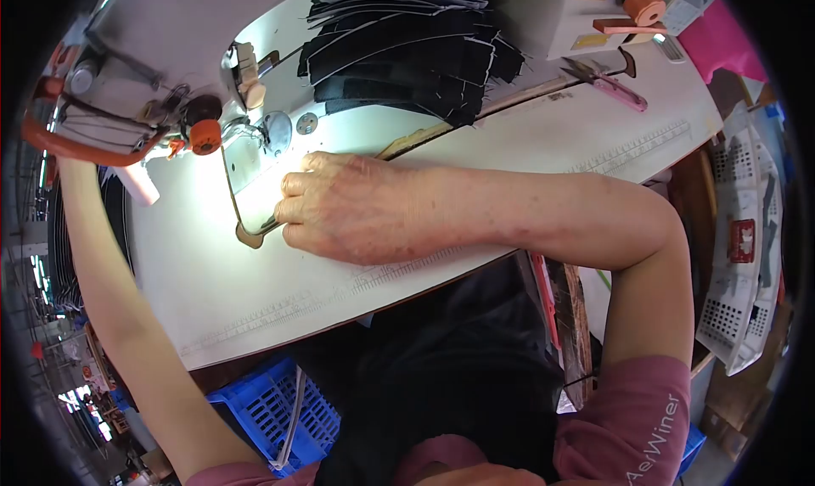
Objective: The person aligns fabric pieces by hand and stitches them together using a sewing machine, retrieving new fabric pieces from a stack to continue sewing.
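My right hand (pixel 352 207) rests on the white sewing table (pixel 255 308), just below the machine's metal plate (pixel 246 168). Its fingers are bent and pressed together, and whatever lies under the fingertips is hidden. My left forearm reaches up the left side, and the left hand is out of sight behind the orange-trimmed part of the sewing machine (pixel 93 142). The lamp lights the area around the needle. A stack of black fabric pieces (pixel 399 57) with frayed pale edges lies behind my right hand.
Pink-handled snips (pixel 618 91) lie at the back right. Printed rulers run along the table. A blue basket (pixel 284 410) is below the table's front edge, and a white perforated crate (pixel 734 291) stands at the right. An orange thread spool (pixel 645 6) sits at the top right.
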